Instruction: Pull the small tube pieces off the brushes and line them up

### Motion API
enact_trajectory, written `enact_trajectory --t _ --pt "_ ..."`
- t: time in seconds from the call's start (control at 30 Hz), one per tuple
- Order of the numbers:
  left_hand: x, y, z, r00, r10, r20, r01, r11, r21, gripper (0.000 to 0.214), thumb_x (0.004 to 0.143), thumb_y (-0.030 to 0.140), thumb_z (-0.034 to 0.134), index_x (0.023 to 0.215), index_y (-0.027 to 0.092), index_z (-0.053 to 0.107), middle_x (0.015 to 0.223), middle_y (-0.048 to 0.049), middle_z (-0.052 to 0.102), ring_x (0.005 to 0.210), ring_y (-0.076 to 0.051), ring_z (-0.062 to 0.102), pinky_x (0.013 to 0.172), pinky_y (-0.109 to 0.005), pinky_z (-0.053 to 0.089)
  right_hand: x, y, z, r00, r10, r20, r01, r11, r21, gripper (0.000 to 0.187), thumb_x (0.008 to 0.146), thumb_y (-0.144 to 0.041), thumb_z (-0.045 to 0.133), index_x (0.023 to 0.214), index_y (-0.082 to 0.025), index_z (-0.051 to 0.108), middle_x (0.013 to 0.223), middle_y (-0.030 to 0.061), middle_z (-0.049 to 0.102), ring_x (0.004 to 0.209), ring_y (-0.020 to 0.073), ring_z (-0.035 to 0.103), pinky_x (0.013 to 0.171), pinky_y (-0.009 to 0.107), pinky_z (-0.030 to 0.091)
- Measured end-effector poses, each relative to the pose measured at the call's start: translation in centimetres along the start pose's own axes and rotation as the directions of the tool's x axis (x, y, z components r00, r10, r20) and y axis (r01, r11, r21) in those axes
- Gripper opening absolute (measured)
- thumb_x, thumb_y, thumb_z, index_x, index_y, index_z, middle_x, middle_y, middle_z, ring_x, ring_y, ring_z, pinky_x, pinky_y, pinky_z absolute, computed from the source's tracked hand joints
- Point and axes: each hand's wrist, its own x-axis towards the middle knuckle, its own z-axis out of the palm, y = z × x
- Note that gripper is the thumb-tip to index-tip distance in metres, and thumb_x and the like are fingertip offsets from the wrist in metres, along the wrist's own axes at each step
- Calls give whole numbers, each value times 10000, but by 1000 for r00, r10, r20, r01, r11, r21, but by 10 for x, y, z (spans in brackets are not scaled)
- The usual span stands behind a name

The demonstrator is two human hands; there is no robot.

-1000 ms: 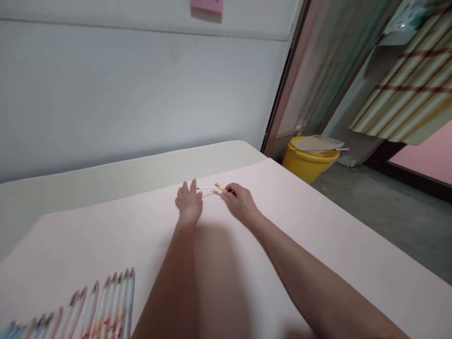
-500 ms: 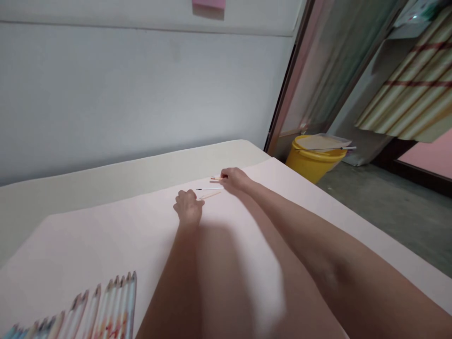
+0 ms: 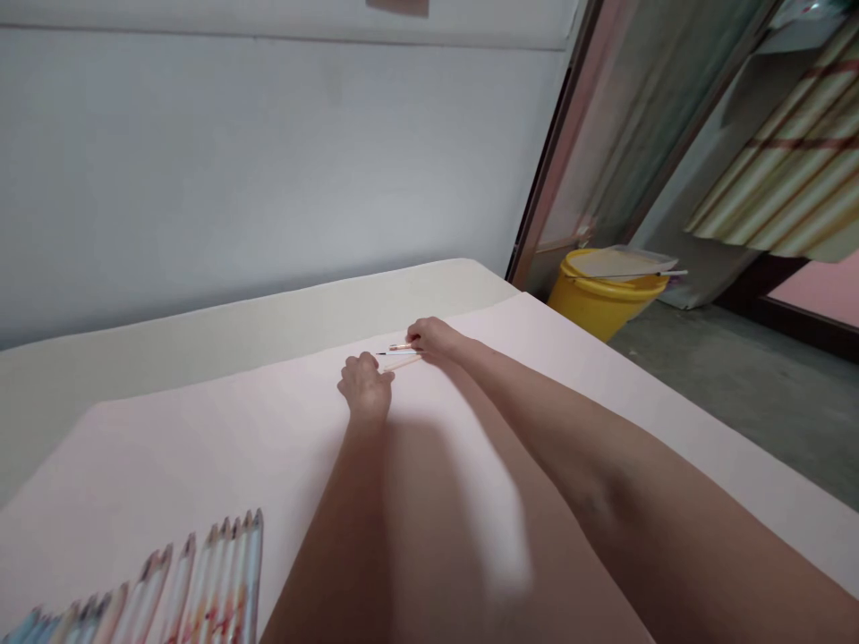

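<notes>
Far out on the pale pink sheet [image 3: 221, 447], my left hand [image 3: 364, 386] rests with fingers bent and thumb apart, holding nothing that shows. Its thumb is close to the end of a slim orange-toned stick [image 3: 404, 361]. My right hand [image 3: 434, 336] pinches a short orange-brown pen-like stick [image 3: 400, 346], the rest hidden by the fingers. Between the hands lies a thin white pen-like stick with a dark pointed tip [image 3: 397, 352]. These sticks are too small to tell whether they are pens or brushes.
At the lower left lies a row of several pale, pen-like sticks [image 3: 221, 572]. A white wall [image 3: 282, 170] stands behind the table [image 3: 201, 331]. Off the right edge, a yellow bucket [image 3: 583, 304] stands on the floor, with a lid-like sheet and a thin rod on top.
My right hand has shifted slightly left with its stick, towards the left hand. The sticks between my hands now lie closer together. The view has tilted a little.
</notes>
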Motion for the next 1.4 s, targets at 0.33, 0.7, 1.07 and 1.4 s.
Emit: enact_trajectory --t 0.33,0.7,1.07,1.4 --pt "-4 2 3 999 36 -31 -33 996 88 168 784 326 576 857 181 618 1017 -130 545 991 -293 520 771 -399 401 -7 -11 5 996 -93 3 93 996 17 232 727 -66 569 786 -205 746 795 36 692 710 150 579 596 215 354" --pt "-5 3 3 999 37 -24 -34 995 96 227 787 365 557 877 175 641 1023 -131 545 990 -293 514 789 -403 401 -71 1 0 954 120 -274 -94 990 106 217 881 -234 484 1023 -173 637 937 78 661 812 173 573 708 254 386" --pt "-5 3 5 998 43 -45 -35 987 157 262 796 409 542 904 188 632 1021 -109 543 990 -272 512 794 -383 399 -101 -16 15 982 -19 -190 2 996 -92 165 889 -181 442 994 -175 569 1049 83 620 1001 217 470 793 330 316" --pt "-9 6 6 996 66 -59 -56 986 157 241 822 361 496 925 189 631 1020 -115 539 983 -270 505 783 -380 392 -106 -22 12 979 -13 -205 -9 994 -105 193 915 -173 388 1030 -171 543 1021 81 620 970 208 483 769 311 294"
